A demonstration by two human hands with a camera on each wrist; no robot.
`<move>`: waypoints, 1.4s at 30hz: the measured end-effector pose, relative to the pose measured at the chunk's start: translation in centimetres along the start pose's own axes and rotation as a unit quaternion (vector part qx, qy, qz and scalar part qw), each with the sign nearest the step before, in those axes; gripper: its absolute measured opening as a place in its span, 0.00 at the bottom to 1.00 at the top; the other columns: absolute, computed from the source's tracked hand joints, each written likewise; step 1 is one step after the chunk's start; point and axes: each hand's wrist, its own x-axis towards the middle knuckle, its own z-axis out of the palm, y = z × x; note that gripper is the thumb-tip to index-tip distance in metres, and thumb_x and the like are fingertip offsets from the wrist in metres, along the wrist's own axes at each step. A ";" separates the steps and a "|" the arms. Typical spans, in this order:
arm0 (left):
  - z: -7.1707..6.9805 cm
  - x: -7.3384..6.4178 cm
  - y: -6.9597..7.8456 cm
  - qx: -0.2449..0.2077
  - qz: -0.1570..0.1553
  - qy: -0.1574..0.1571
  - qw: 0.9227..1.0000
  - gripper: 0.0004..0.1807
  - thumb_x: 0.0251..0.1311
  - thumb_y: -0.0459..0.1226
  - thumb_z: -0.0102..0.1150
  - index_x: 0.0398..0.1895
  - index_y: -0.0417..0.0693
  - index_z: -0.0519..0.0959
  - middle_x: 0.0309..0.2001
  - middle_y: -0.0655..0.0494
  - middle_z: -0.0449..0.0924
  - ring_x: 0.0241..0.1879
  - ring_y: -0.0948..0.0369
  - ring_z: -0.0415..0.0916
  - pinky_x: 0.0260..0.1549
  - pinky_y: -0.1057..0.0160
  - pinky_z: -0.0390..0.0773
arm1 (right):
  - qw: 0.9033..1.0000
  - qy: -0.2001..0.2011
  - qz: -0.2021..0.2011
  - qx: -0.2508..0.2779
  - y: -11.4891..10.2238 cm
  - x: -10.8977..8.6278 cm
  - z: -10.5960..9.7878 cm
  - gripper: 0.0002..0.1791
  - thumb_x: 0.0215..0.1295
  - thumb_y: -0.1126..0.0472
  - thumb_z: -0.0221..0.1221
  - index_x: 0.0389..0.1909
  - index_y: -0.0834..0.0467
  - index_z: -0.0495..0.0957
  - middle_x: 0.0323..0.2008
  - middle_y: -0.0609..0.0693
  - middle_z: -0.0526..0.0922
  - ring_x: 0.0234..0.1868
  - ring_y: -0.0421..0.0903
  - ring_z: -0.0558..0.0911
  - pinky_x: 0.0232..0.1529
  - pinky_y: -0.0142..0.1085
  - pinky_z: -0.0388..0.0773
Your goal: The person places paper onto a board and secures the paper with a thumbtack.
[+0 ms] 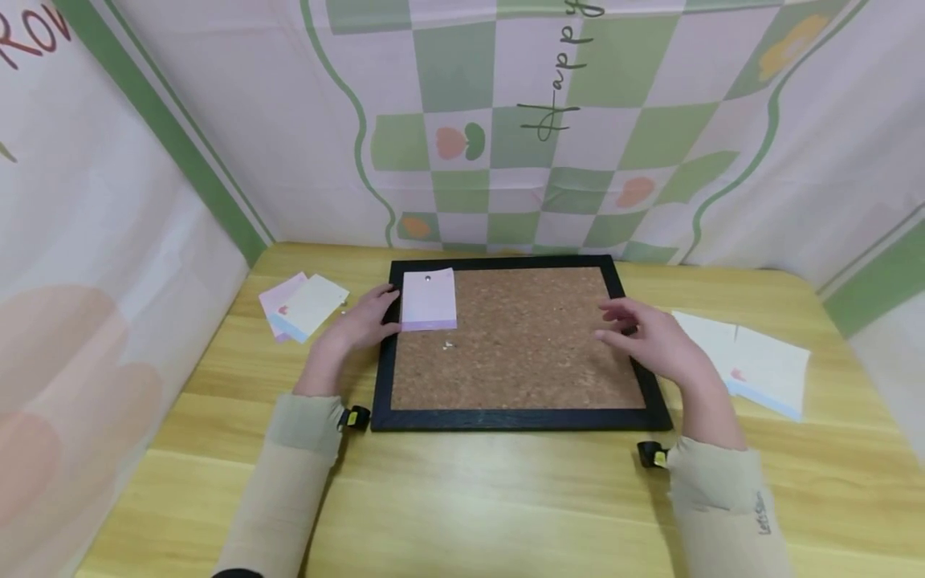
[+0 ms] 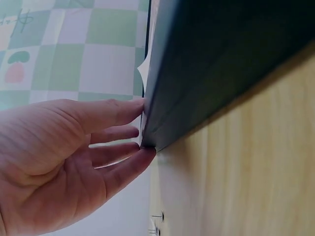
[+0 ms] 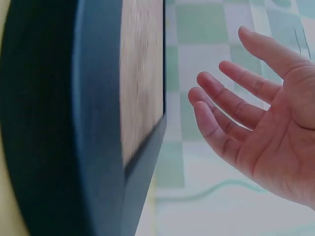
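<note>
A cork board (image 1: 520, 361) in a black frame (image 1: 520, 419) lies on the table. At its upper left is a lilac note sheet (image 1: 429, 301) with a pin (image 1: 428, 278) near its top edge. My left hand (image 1: 364, 317) touches the frame's left side, the thumb and fingertips (image 2: 142, 156) right at its edge in the left wrist view. Over the right side of the board hovers my right hand (image 1: 646, 337), its fingers (image 3: 231, 105) loosely bent and holding nothing. Small pale bits (image 1: 449, 345) lie on the cork below the lilac sheet.
White sheets with a blue bottom band (image 1: 773, 373) lie right of the board. To the left, a cream sheet (image 1: 311, 305) overlaps a pink one (image 1: 270, 300), with small pins (image 2: 160, 216) near the left hand. A printed cloth (image 1: 462, 72) hangs behind the table.
</note>
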 end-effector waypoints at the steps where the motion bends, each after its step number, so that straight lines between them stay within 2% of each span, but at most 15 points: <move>1: 0.0 0.0 0.0 -0.001 -0.003 0.001 1.000 0.38 0.74 0.43 0.51 0.78 0.37 0.50 0.80 0.39 0.42 0.79 0.44 0.44 0.76 0.45 0.54 | 1.000 0.007 0.005 0.000 0.5 -0.3 -0.2 0.30 0.73 0.51 0.57 0.68 0.64 0.68 0.57 0.65 0.80 0.55 0.60 0.80 0.50 0.51 0.80; 7: -0.1 -0.2 0.1 -0.011 -0.003 0.010 1.000 0.39 0.73 0.43 0.54 0.77 0.34 0.50 0.79 0.36 0.44 0.79 0.42 0.46 0.76 0.45 0.55 | 0.999 0.035 0.032 0.012 2.8 -1.4 -1.5 0.31 0.73 0.49 0.57 0.68 0.65 0.67 0.59 0.67 0.78 0.56 0.63 0.79 0.43 0.36 0.80; 9: -0.1 -0.3 0.1 -0.010 -0.005 0.013 1.000 0.39 0.72 0.43 0.55 0.77 0.33 0.51 0.79 0.35 0.45 0.78 0.42 0.48 0.76 0.45 0.56 | 0.998 0.042 0.038 0.024 3.5 -1.7 -1.9 0.32 0.73 0.49 0.57 0.68 0.66 0.66 0.60 0.68 0.77 0.55 0.61 0.80 0.39 0.32 0.81; 11: -0.1 -0.4 0.0 -0.009 -0.011 0.013 1.000 0.40 0.72 0.44 0.55 0.77 0.33 0.51 0.79 0.35 0.46 0.78 0.41 0.48 0.75 0.44 0.56 | 0.997 0.056 0.046 0.024 4.5 -1.9 -2.2 0.32 0.72 0.49 0.58 0.68 0.66 0.67 0.59 0.68 0.78 0.50 0.46 0.83 0.37 0.26 0.78; 13: -0.1 -0.4 -0.1 -0.008 -0.018 0.014 1.000 0.40 0.72 0.45 0.55 0.77 0.34 0.51 0.78 0.34 0.47 0.78 0.41 0.49 0.75 0.44 0.56 | 0.996 0.069 0.059 0.019 5.5 -2.3 -2.6 0.32 0.72 0.49 0.58 0.68 0.66 0.68 0.58 0.67 0.79 0.44 0.31 0.79 0.38 0.24 0.75; 14: -0.1 -0.4 -0.1 -0.010 -0.021 0.015 1.000 0.40 0.72 0.45 0.55 0.77 0.34 0.51 0.78 0.34 0.48 0.77 0.41 0.49 0.75 0.43 0.56 | 0.995 0.078 0.063 0.013 6.0 -2.5 -2.8 0.33 0.71 0.49 0.59 0.67 0.66 0.68 0.57 0.67 0.79 0.42 0.26 0.77 0.39 0.24 0.74; 15: -0.1 -0.4 -0.2 -0.011 -0.024 0.015 1.000 0.41 0.72 0.46 0.55 0.77 0.34 0.51 0.78 0.34 0.48 0.77 0.41 0.50 0.75 0.43 0.56 | 0.994 0.086 0.070 0.003 6.6 -2.7 -3.0 0.33 0.71 0.48 0.59 0.67 0.67 0.68 0.57 0.67 0.80 0.42 0.26 0.77 0.41 0.27 0.74; 16: -0.1 -0.4 -0.3 -0.012 -0.025 0.016 0.999 0.41 0.72 0.46 0.55 0.77 0.34 0.51 0.78 0.33 0.49 0.77 0.40 0.51 0.75 0.43 0.56 | 0.992 0.094 0.080 -0.006 7.1 -2.9 -3.1 0.33 0.72 0.47 0.58 0.67 0.67 0.68 0.56 0.68 0.80 0.41 0.29 0.79 0.43 0.31 0.74; 18: -0.2 -0.4 -0.4 -0.016 -0.026 0.017 0.999 0.41 0.71 0.46 0.56 0.77 0.34 0.52 0.77 0.33 0.51 0.76 0.40 0.52 0.74 0.43 0.57 | 0.989 0.099 0.106 -0.012 8.0 -3.4 -3.5 0.35 0.73 0.46 0.56 0.68 0.68 0.66 0.57 0.70 0.78 0.47 0.46 0.83 0.46 0.43 0.76; 21: -0.2 -0.4 -0.5 -0.018 -0.027 0.016 0.999 0.41 0.71 0.46 0.57 0.77 0.35 0.52 0.77 0.33 0.52 0.76 0.40 0.53 0.74 0.42 0.58 | 0.981 0.093 0.168 -0.021 9.0 -4.2 -4.0 0.41 0.73 0.40 0.51 0.69 0.71 0.62 0.59 0.74 0.74 0.55 0.70 0.75 0.47 0.58 0.74; 25: 0.0 -0.2 -0.6 -0.019 -0.026 0.014 0.999 0.41 0.71 0.47 0.56 0.78 0.36 0.52 0.77 0.34 0.51 0.76 0.40 0.53 0.74 0.42 0.58 | 0.965 0.069 0.249 -0.039 9.9 -5.0 -4.5 0.47 0.72 0.35 0.49 0.71 0.74 0.56 0.63 0.77 0.67 0.57 0.73 0.72 0.52 0.64 0.71; 30: 0.0 -0.3 -0.7 -0.026 -0.029 0.015 0.999 0.41 0.71 0.47 0.56 0.78 0.37 0.51 0.78 0.35 0.50 0.77 0.41 0.51 0.74 0.41 0.57 | 0.955 0.039 0.287 -0.059 10.8 -5.4 -4.8 0.53 0.71 0.33 0.48 0.69 0.79 0.53 0.63 0.81 0.63 0.60 0.76 0.69 0.59 0.67 0.67; 36: 0.1 -0.3 -0.8 -0.027 -0.024 0.014 0.999 0.41 0.71 0.47 0.56 0.78 0.37 0.52 0.78 0.35 0.51 0.77 0.41 0.51 0.74 0.42 0.57 | 0.952 0.012 0.291 -0.091 11.2 -5.3 -4.6 0.57 0.69 0.31 0.49 0.68 0.83 0.52 0.63 0.86 0.55 0.63 0.82 0.58 0.64 0.69 0.60; 42: 0.0 -0.4 -0.5 -0.021 -0.019 0.015 0.999 0.41 0.71 0.47 0.56 0.77 0.36 0.52 0.77 0.34 0.51 0.77 0.40 0.51 0.74 0.42 0.57 | 0.960 -0.003 0.258 -0.105 11.7 -5.3 -4.2 0.56 0.70 0.34 0.51 0.67 0.85 0.49 0.63 0.87 0.52 0.64 0.83 0.52 0.63 0.72 0.56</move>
